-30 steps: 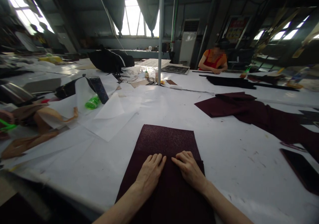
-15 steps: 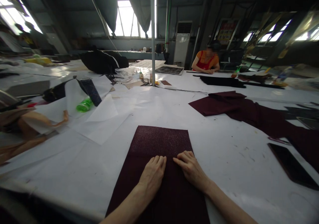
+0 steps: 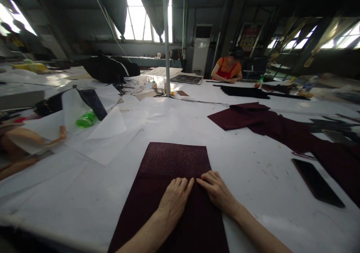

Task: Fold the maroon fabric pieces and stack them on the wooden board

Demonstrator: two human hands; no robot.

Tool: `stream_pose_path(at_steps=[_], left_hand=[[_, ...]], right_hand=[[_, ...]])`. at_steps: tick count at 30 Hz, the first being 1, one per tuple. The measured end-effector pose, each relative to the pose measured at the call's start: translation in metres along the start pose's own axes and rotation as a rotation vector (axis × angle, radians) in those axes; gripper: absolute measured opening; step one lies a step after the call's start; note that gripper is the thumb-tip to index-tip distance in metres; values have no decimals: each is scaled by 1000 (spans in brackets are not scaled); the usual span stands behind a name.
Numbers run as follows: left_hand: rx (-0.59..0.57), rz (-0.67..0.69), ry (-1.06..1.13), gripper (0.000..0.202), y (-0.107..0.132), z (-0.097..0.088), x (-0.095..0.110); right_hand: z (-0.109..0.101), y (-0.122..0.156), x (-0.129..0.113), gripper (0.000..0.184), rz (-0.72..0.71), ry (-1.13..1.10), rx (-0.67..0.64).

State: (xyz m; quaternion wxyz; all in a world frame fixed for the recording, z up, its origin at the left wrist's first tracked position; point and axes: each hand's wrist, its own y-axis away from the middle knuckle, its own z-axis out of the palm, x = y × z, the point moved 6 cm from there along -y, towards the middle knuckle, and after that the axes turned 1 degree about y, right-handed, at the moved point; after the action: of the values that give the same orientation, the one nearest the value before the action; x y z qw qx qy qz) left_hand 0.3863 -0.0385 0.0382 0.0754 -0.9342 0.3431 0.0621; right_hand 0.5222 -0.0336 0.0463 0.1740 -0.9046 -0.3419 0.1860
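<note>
From here I see the bare left hand (image 3: 174, 197) and bare right hand (image 3: 218, 193) resting side by side, fingertips close but apart, on the dark maroon rectangular cloth panel (image 3: 143, 204) that lies flat on the white-covered counter (image 3: 239, 159) (whether they pinch any fabric, I can't tell). The step in hand looks to me like setting the plain part's edge against the lighter speckled strip (image 3: 174, 158) at the far end; the next move calls for light, even pressure along that line
</note>
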Motion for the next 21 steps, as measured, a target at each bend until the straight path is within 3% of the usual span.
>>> stream_pose_path(at_steps=[9, 21], left_hand=[[55, 9, -18, 47, -8, 0, 12], [30, -5, -72, 47, -19, -2, 29]], right_hand=[[-2, 11, 8, 31, -20, 50, -21], [-7, 13, 4, 25, -79, 98, -89]])
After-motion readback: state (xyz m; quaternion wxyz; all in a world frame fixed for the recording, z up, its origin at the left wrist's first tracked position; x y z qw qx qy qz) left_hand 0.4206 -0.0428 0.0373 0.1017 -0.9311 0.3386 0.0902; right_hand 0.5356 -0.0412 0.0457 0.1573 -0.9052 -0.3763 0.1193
